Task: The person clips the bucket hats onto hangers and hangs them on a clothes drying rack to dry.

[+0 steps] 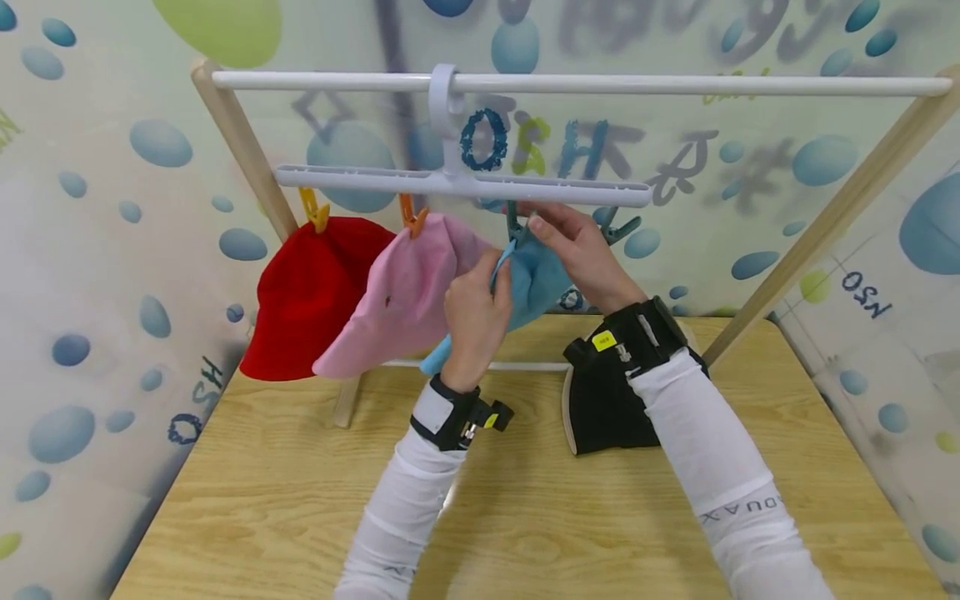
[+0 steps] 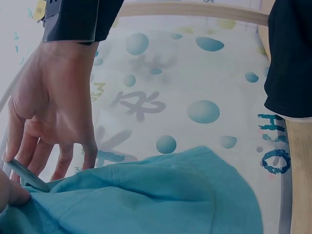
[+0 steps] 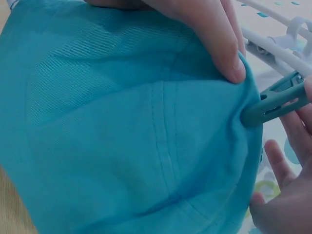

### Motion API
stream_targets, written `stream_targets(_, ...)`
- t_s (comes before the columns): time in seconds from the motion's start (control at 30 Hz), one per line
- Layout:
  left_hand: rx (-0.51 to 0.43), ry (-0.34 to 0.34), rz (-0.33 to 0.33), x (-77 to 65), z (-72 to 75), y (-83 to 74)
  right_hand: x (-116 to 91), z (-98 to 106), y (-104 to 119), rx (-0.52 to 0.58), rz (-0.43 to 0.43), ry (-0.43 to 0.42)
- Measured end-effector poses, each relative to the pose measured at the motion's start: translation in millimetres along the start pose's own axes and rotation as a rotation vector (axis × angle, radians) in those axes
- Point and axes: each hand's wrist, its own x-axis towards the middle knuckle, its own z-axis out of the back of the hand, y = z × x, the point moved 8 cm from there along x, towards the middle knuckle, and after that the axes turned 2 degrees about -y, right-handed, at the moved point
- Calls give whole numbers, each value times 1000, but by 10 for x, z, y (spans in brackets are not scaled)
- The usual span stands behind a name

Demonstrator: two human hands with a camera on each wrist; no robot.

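A light-blue bucket hat (image 1: 538,279) hangs at the white hanger (image 1: 555,189), right of the middle. My left hand (image 1: 477,321) grips its edge, thumb along the fabric. With thumb and fingers, my right hand (image 1: 588,254) pinches a dark green clothespin (image 1: 514,223) under the hanger bar. The right wrist view shows the clothespin (image 3: 278,103) biting the edge of the hat (image 3: 112,131), close beside the left thumb. In the left wrist view, the right thumb presses the handle of the clothespin (image 2: 29,176), other fingers behind it.
A red hat (image 1: 318,292) and a pink hat (image 1: 408,300) hang to the left from yellow and orange clothespins. Another green clothespin (image 1: 619,227) is at the hanger's right end. A black hat (image 1: 611,400) lies low on the right, partly behind my right wrist. Wooden posts hold the white rail (image 1: 675,84).
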Motion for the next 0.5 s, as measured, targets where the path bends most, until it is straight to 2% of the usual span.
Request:
stream_targets(0.23,11,55,-5,7,-48,-12,-41,120,42,-38,60,-16)
stream_targets(0.5,24,122,25,20,-138,-6,-270,497,-78,-60,57,-148)
